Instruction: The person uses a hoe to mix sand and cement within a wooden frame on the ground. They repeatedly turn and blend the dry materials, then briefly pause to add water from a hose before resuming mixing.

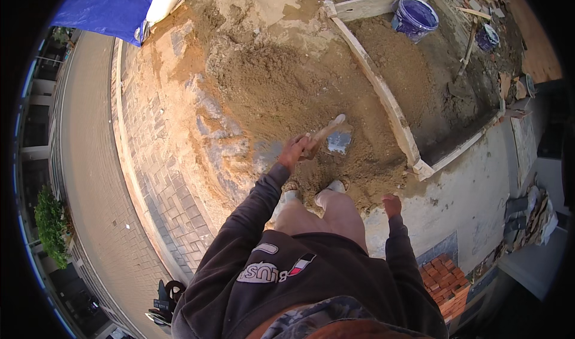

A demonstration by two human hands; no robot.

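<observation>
My left hand [294,151] grips a tool's wooden handle [327,132], which slants up to the right and has a pale, rounded end. Beside that end a shiny blue-grey flat patch [339,142] shows in the sand; whether it is the tool's blade I cannot tell. Apart from the handle, my right hand [392,205] hangs at the right with curled fingers and nothing visible in it. A broad mound of damp sand [269,71] lies in front of my feet, which are partly sunk in loose material.
Wooden boards [375,80] border more sand at the right. Inside stand a paint-stained bucket [415,19] and a long-handled tool [468,51]; a smaller bucket [488,37] is beyond. Red bricks [444,278] are stacked at lower right, and a blue tarpaulin [105,8] lies upper left.
</observation>
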